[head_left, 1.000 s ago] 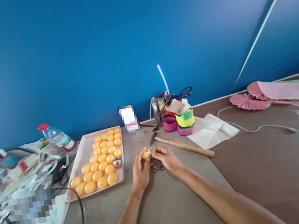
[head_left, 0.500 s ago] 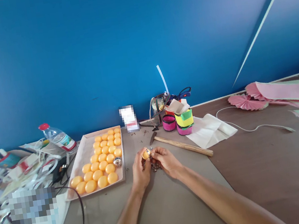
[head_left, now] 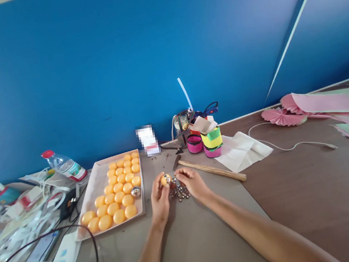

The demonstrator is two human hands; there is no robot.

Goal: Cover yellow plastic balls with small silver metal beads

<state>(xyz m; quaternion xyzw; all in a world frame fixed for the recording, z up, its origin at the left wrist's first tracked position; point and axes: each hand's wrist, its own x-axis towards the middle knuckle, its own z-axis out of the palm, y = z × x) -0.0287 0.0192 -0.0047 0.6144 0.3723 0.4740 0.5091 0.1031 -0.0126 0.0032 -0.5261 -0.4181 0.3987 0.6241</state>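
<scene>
My left hand pinches a small yellow ball between thumb and fingertips, lifted just above the table. Close beside it, my right hand has its fingers curled at the ball's right side, over a small heap of shiny metal pieces on the grey tabletop; whether it holds one of them is hidden. To the left lies a pale tray carrying several rows of yellow balls and one silver ball.
A wooden-handled hammer lies behind my right hand. Coloured cups and tools stand by the blue wall, with white paper and a white cord beside them. Water bottle, cables and clutter lie left; pink paper fans far right.
My hands have drawn slightly apart, uncovering the heap of metal pieces. The left hand with the ball shifted a little left. The view turned slightly.
</scene>
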